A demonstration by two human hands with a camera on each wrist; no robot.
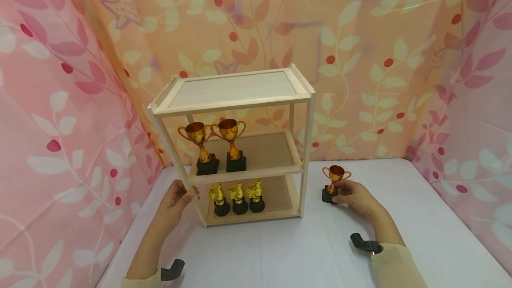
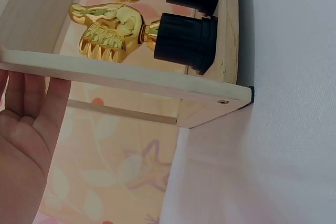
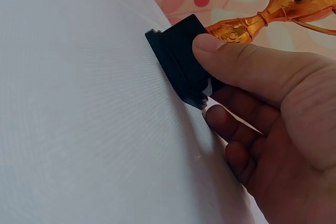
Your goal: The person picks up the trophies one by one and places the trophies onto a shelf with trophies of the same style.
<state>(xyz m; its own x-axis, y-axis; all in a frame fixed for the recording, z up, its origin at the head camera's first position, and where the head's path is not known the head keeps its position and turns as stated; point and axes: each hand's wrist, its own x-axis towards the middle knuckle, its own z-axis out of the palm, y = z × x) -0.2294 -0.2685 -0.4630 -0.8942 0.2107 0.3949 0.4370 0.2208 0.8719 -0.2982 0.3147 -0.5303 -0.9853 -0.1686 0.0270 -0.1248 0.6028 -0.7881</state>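
Observation:
My left hand (image 1: 174, 203) grips the left front post of a pale wooden shelf rack (image 1: 244, 222); the left wrist view shows fingers (image 2: 39, 95) passing behind the post. At the right, my right hand (image 1: 357, 195) pinches the black base (image 3: 181, 59) of a gold trophy cup (image 1: 336, 173), thumb against one side. That cup stands upright, its base close to the white tabletop. Two similar trophy cups (image 1: 229, 131) stand side by side on the middle shelf. Along the bottom shelf are three golden thumbs-up trophies (image 2: 113, 32) with round black bases.
The rack's top board (image 1: 236, 88) carries nothing. A white cloth (image 1: 280, 252) covers the table. Floral curtains hang at the back (image 1: 352, 101) and on both sides. Each wrist wears a black device (image 1: 366, 243) at the sleeve's end.

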